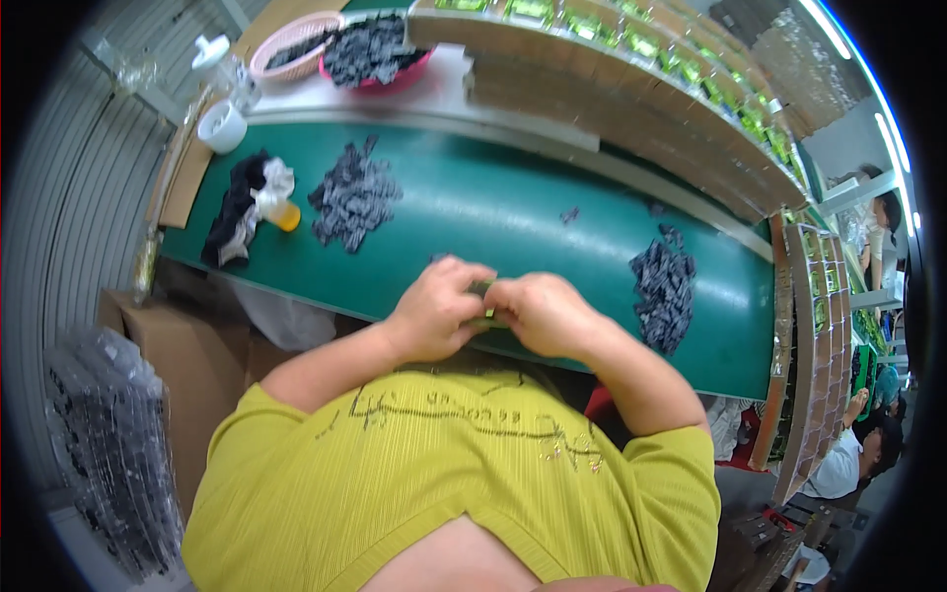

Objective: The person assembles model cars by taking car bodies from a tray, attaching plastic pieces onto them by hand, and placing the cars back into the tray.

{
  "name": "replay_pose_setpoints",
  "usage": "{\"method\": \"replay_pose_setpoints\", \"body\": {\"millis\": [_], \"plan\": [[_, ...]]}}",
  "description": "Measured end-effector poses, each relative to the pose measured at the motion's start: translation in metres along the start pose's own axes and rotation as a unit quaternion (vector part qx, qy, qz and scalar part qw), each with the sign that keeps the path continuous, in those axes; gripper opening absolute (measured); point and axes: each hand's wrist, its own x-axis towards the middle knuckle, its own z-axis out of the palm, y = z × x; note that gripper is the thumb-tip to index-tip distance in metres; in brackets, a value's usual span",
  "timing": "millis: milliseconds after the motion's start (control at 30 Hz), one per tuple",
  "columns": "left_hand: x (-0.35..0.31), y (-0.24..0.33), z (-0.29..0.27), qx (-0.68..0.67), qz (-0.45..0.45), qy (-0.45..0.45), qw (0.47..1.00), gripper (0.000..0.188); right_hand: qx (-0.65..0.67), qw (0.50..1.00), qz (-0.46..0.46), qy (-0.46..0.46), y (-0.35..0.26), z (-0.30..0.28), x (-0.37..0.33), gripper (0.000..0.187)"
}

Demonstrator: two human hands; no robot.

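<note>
Both hands meet close to my body, over the near edge of the green tabletop (473, 187). My left hand (441, 308) has its fingers curled in a pinch, and my right hand (543, 311) is closed against it, fingertips touching or nearly so. A small light-green piece (489, 312) shows between the fingertips; its kind is mostly hidden. Just beyond my left knuckles lies a bit of dark material (437, 258). To the left is a pile of small dark grey pieces (355, 195), and on the right another dark pile (664, 294).
A black and white cloth (237, 212) lies at the left beside a yellow-orange container (286, 216). Behind it stands a white cup (222, 127). Pink baskets (296, 49) of dark pieces sit at the back. Compartmented cardboard trays (631, 84) line the far side; a divided rack (817, 335) stands right.
</note>
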Motion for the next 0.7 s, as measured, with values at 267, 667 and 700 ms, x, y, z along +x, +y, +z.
{"method": "replay_pose_setpoints", "body": {"millis": [267,667,700], "plan": [[0.008,-0.012,0.004,0.013,0.032,0.047,0.998,0.025,0.023,0.994,-0.016,0.106,0.0,-0.004,0.002,0.018],[-0.005,-0.007,0.011,-0.009,0.015,0.055,0.998,0.02,0.02,0.995,-0.007,0.097,-0.008,0.005,-0.003,0.031],[-0.005,-0.006,0.011,-0.009,0.007,0.058,0.998,0.019,0.018,0.996,0.001,0.09,-0.008,0.005,-0.003,0.032]]}}
